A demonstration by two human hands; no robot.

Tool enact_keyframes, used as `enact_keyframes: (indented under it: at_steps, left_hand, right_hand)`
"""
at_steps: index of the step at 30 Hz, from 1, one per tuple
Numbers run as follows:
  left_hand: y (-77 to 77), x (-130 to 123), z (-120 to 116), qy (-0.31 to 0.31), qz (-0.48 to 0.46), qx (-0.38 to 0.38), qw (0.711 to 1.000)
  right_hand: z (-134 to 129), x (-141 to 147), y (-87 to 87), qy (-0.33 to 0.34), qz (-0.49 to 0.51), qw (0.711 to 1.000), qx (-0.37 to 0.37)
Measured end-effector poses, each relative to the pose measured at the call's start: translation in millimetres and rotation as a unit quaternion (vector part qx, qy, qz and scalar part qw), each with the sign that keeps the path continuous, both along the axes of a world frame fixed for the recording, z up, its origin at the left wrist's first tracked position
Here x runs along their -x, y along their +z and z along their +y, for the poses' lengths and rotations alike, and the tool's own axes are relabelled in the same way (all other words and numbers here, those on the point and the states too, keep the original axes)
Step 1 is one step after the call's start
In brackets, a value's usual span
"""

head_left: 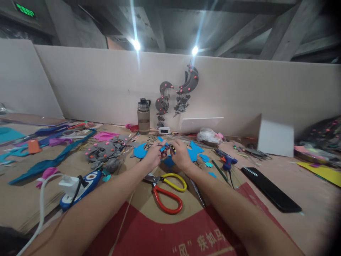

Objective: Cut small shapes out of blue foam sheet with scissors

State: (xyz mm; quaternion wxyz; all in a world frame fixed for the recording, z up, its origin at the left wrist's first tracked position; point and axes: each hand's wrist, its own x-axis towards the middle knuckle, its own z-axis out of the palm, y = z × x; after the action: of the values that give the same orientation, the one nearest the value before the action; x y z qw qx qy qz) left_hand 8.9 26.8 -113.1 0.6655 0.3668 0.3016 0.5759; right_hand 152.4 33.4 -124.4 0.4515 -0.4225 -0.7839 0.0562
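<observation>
Reaching in over the desk [313, 190], you've got both forearms stretched above a cardboard sheet [138, 229], and clutter is the first hazard: a sleeve-level sweep could catch the white cord [42, 199] by your left forearm and drag the blue-and-white power block [93, 180]. Next, the scissors [157, 180] lie just below your wrists, blades towards the left one; dropping a hand there could mean a nick. Over to the right, the glue gun [227, 161] might burn a straying hand if it's hot, which you can't tell from here. And the small dark-and-yellow piece [171, 147], up between your left hand [153, 155] and right hand [181, 155], is pinched in the fingertips of both; a loose pinch could lose it among the blue scraps [195, 153].

Containers now: the lidded bottle [144, 119] stands by the wall with liquid low inside, the far-right dish [306, 156] has clear wrapping and pink bits, and the nearer dish [213, 143] holds crumpled plastic [209, 135] and something pink.
</observation>
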Motion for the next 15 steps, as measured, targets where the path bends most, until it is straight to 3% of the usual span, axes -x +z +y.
enact_keyframes:
  at_steps: [5, 8, 10, 12, 15]
  left_hand:
    - [-13.2, 1, 9, 0.101, 0.021, 0.024, 0.994]
    - [-14.6, 6, 12, 0.121, 0.021, 0.014, 0.992]
    - [-13.3, 9, 10, 0.111, 0.022, -0.006, 0.994]
    - [-12.0, 8, 7, 0.090, 0.024, -0.044, 0.995]
    - [-11.5, 5, 3, 0.057, 0.044, -0.088, 0.994]
  right_hand:
    - [-2, -2, -10.1, 0.074, -0.072, 0.994, -0.041]
    - [-4, -5, -3.7, 0.088, -0.018, 0.994, -0.058]
    - [-2, -7, -0.8, 0.069, 0.101, 0.992, -0.012]
    - [4, -6, -1.8, 0.066, 0.224, 0.969, 0.080]
    - [12, -1, -8.2, 0.104, 0.300, 0.930, 0.187]
